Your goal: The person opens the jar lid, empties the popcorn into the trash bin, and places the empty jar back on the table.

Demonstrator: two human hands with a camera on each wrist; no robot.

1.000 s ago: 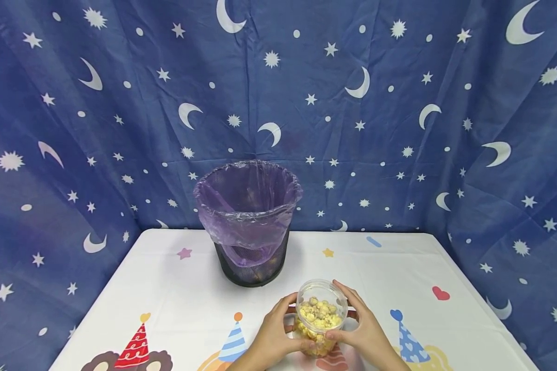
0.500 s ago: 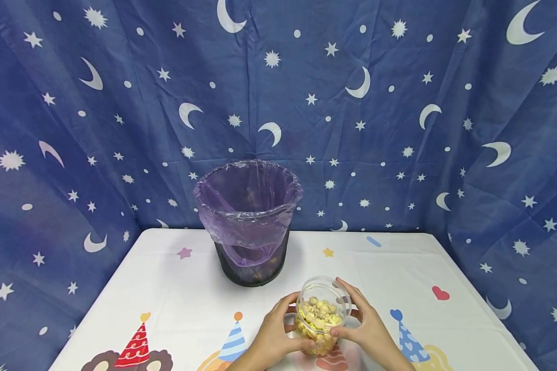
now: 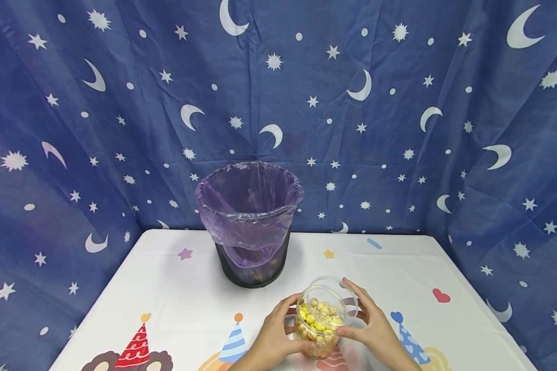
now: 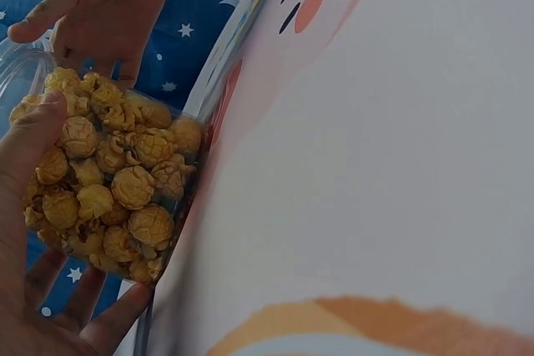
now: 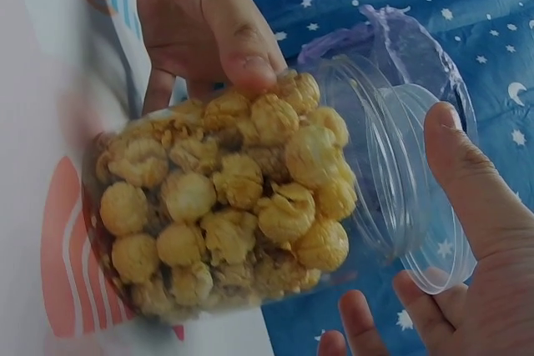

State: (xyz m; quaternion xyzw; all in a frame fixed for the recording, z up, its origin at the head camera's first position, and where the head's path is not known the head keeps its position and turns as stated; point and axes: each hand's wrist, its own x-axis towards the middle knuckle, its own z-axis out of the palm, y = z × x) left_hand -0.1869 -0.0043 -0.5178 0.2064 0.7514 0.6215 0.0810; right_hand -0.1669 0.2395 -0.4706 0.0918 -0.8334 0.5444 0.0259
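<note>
Popcorn jar: the clear plastic jar (image 3: 320, 344) stands between the two hands, upright or nearly so, packed with yellow popcorn (image 5: 225, 198); whether its base touches the tablecloth (image 3: 399, 268) is hard to tell.
Left hand: the left hand (image 3: 275, 332) is curved round the jar's side, thumb on the near side and fingers on the far side, gripping it.
Right hand: the right hand (image 3: 370, 331) pinches the clear round lid (image 5: 442, 243), thumb against one edge and fingers against the opposite one, parted by about the lid's width.
Lid: it sits off-centre from the jar's mouth, toward the right palm.
Change: half a second ago the lid lay more nearly over the mouth; now it and the right fingers are farther right, while the left grip looks unchanged.
Mesh bin: the black bin (image 3: 255, 272), lined with a purple bag (image 3: 248, 229), stands beyond the left fingertips.
</note>
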